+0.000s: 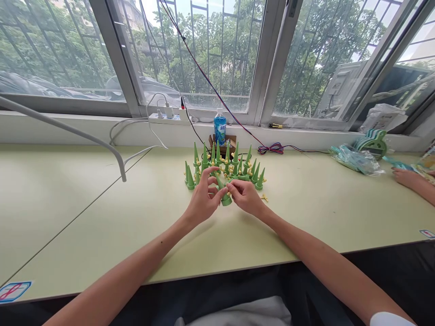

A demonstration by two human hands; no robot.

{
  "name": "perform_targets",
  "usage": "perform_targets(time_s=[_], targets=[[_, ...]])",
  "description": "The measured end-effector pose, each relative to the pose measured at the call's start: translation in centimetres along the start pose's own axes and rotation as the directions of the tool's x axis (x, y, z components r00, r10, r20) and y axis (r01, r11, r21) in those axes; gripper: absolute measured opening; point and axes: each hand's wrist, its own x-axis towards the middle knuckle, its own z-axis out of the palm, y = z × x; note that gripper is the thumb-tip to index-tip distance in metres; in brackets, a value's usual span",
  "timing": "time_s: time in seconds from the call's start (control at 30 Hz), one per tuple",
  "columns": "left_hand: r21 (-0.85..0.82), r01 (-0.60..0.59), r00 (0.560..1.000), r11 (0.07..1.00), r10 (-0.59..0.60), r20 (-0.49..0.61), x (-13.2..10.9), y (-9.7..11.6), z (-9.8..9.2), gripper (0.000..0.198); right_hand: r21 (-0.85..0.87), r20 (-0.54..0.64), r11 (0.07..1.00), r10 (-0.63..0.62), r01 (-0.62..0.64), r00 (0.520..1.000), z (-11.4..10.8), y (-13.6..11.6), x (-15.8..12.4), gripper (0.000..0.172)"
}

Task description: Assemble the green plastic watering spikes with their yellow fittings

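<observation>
My left hand (204, 197) is closed round a green plant-watering spike (225, 199), thumb and fingers on its cone, with the wide collar facing down toward me. My right hand (247, 198) pinches at the side of the same spike, where a bit of a small yellow valve shows; the fingers cover most of it. Just beyond both hands stand several green spikes (237, 154), many fitted with yellow valves. One loose yellow valve (264, 198) lies on the table to the right of my right hand.
Behind the spikes are a small cardboard box (231, 139) and a blue bottle (219, 127). A coiled cable (272, 148) lies near the wall. Plastic-wrapped items (356, 159) and another person's hand (406, 177) are at the right. A white cable (84, 129) hangs at left.
</observation>
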Motion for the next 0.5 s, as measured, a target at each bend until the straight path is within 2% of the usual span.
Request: perform_targets(time_s=[0.07,0.23,0.5], targets=[[-0.053,0.03,0.999,0.998,-0.029,0.014,0.06,0.06,-0.02,0.052,0.006,-0.003,1.0,0.002,-0.002,1.0,0.05,0.09,0.01,0.04],[-0.123,0.11,0.991,0.986,-0.099,0.094,0.21,0.13,-0.08,0.037,0.011,0.002,1.0,0.011,-0.011,1.0,0.09,0.14,0.02,0.042],[-0.041,0.102,0.988,0.994,-0.097,0.118,0.13,0.07,-0.25,0.03,0.02,0.005,1.0,0.007,-0.007,1.0,0.07,0.15,-0.06,0.042]])
